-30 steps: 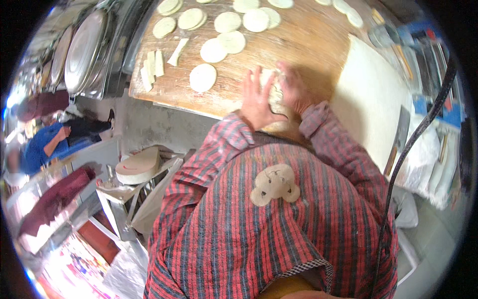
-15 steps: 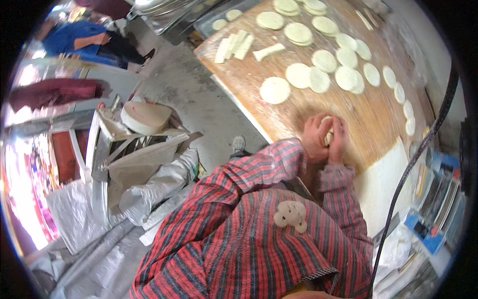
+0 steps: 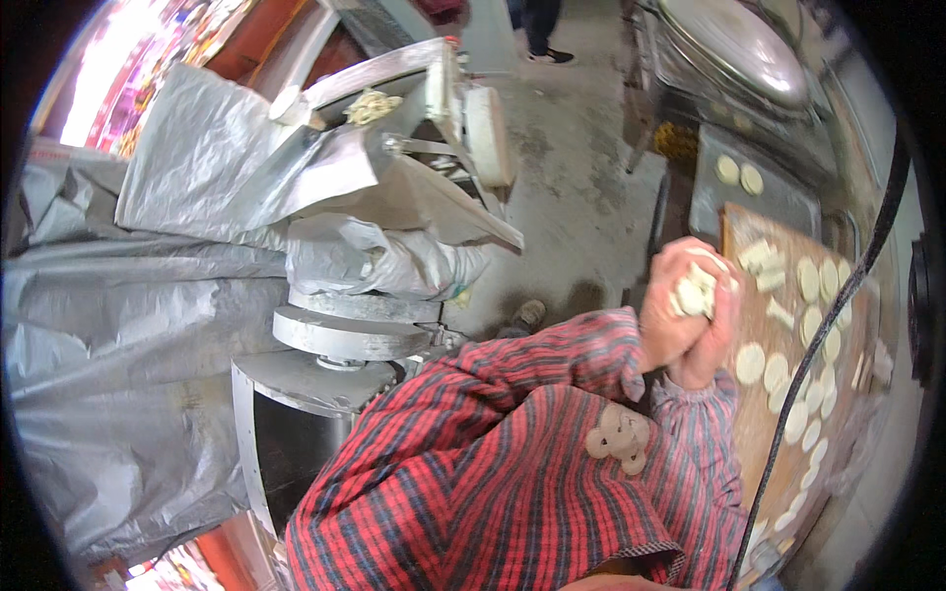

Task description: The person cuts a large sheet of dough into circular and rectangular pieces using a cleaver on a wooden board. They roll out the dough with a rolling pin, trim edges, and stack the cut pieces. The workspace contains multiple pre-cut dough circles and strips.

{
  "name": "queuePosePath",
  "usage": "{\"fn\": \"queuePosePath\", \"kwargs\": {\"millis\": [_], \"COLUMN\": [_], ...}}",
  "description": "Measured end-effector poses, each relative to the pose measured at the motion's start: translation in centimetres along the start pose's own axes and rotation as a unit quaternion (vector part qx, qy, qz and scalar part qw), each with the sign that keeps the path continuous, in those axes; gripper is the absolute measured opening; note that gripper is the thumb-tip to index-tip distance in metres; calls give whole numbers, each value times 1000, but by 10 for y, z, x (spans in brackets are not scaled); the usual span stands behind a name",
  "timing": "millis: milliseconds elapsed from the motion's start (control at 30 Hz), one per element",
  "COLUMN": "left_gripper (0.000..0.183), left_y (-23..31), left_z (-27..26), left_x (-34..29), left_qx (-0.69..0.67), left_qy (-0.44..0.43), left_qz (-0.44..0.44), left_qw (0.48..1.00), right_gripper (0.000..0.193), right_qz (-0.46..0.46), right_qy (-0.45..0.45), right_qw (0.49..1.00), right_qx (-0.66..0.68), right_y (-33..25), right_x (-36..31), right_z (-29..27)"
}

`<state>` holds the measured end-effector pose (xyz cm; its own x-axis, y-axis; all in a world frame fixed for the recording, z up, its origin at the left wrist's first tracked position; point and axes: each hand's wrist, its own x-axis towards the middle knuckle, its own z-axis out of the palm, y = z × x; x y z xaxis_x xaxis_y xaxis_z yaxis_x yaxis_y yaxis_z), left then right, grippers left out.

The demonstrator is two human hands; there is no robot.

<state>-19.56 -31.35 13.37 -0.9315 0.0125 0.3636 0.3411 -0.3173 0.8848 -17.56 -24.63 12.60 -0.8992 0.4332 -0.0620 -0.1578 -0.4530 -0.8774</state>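
A lumpy clump of pale dough pieces is cupped between my two hands. My left hand closes round its left side, and my right hand wraps the right side with the fingers turned upward. Both are raised off the left edge of the wooden board. On that board lie several flat dough rounds, a few cut dough strips and one small twisted dough piece.
A white-grey machine with dough scraps in its trough stands ahead to the left, partly draped in plastic sheeting. Below it is a rounded metal machine. A metal tray holds two rounds. A person's leg shows beyond.
My view has swung left, toward the machine. My hands have lifted from the board with the dough clump between them and now hold it beside the board's edge.
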Motion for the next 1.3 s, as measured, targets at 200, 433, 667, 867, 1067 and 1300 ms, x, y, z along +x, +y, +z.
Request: {"fn": "queuePosePath", "kwargs": {"millis": [200,433,667,867,1067,1300], "left_gripper": [37,36,37,43,51,58], "left_y": [67,52,37,-34,-46,-91], "left_z": [-226,-376,-309,-126,7,155], "left_x": [103,216,207,47,-180,-383], "left_qx": [14,440,502,132,49,52], "left_qy": [126,107,-55,-582,-748,-710], "left_qz": [17,-24,119,-148,-261,-274], "left_qw": [992,891,855,789,608,647], "right_gripper": [37,62,66,67,59,48], "right_qz": [55,-428,-132,17,37,218], "right_qy": [-364,-274,26,397,625,650], "right_qw": [883,826,792,706,387,410], "right_qx": [291,-244,-595,-586,-677,-602], "right_y": [74,124,88,43,21,7], "right_x": [24,44,-41,-260,-486,-646], "right_z": [278,281,-7,-179,-306,-400]}}
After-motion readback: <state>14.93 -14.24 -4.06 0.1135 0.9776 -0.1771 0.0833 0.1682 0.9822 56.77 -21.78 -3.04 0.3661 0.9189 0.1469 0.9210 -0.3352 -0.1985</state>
